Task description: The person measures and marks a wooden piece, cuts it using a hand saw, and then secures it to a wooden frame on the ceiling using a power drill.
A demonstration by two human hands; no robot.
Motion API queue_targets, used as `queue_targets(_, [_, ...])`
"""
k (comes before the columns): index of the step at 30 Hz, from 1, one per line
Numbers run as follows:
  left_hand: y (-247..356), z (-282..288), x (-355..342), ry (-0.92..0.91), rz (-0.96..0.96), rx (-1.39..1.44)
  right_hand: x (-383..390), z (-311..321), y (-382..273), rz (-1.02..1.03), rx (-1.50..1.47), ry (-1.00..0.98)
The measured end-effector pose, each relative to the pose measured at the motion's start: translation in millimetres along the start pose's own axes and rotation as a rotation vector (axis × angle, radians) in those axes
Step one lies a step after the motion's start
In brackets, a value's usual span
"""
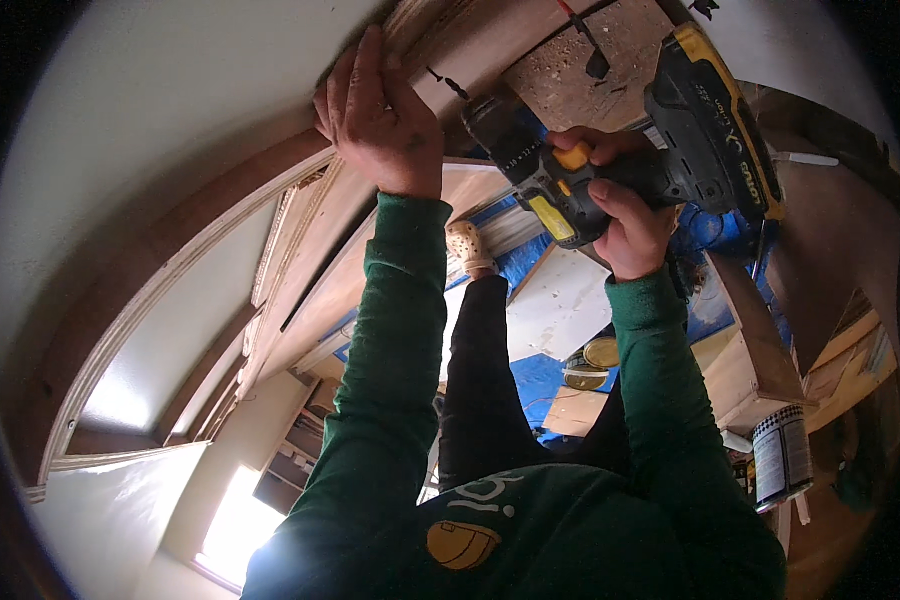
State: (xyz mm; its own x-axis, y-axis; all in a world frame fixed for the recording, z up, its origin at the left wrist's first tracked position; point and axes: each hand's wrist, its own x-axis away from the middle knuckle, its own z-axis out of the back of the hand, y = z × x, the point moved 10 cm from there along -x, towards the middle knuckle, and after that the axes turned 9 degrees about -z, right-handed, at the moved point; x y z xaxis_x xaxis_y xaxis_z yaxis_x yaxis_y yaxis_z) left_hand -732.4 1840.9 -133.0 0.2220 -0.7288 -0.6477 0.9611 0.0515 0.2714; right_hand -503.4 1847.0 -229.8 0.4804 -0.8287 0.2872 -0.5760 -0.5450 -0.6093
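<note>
While our R hand is wrapped round the handle of the drill, our L hand lies spread on the wood frame, up & left of it. R hand closed, gripping: thumb along near side, index finger up by the yellow trigger; can't tell if it's squeezed. L hand open, fingers stretched toward top edge of view, nothing seen in its grasp; can't tell how hard it presses.

Drill = cordless, blk w/ yellow trim, upper centre of view, off the floor. Its battery sits to the right, chuck to the left. Thin dark bit sticks out of chuck, aimed up-left, just R of our L fingers as seen; can't tell whether tip meets any wood.

Frame curves down L side (lens bends it), w/ pale panels set btwn wood strips. Both our arms in green sleeves, cuffs at wrists.

Below, nr our feet: one cream clog w/ holes, blue sheet on floor, white board over part of it, round tin w/ gold-coloured lid beside board's lower R corner. Far lower R: bigger can, patterned label. Lower L: bright window, shelves nr it.
</note>
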Motion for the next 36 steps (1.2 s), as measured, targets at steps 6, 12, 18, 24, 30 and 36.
queue_targets(6, [2, -3, -1, 0.008, -0.009, -0.011, -3, 1, -3, -0.001, 0.005, -0.001])
queue_targets(12, [3, -2, 0, 0.000, -0.022, -0.035, -6, 1, 0, -0.033, -0.006, -0.004])
queue_targets(18, [3, -3, 1, -0.001, -0.019, -0.018, -1, 4, 9, -0.101, 0.023, -0.025])
queue_targets(24, [11, -3, -4, -0.028, -0.075, -0.106, 0, -1, 1, -0.038, -0.004, -0.007])
queue_targets(30, [4, -6, -1, -0.023, -0.009, -0.038, -2, -1, 7, -0.043, -0.058, -0.004])
queue_targets(36, [2, -7, -2, -0.039, 0.007, -0.057, 0, -6, 5, -0.094, 0.026, 0.037])
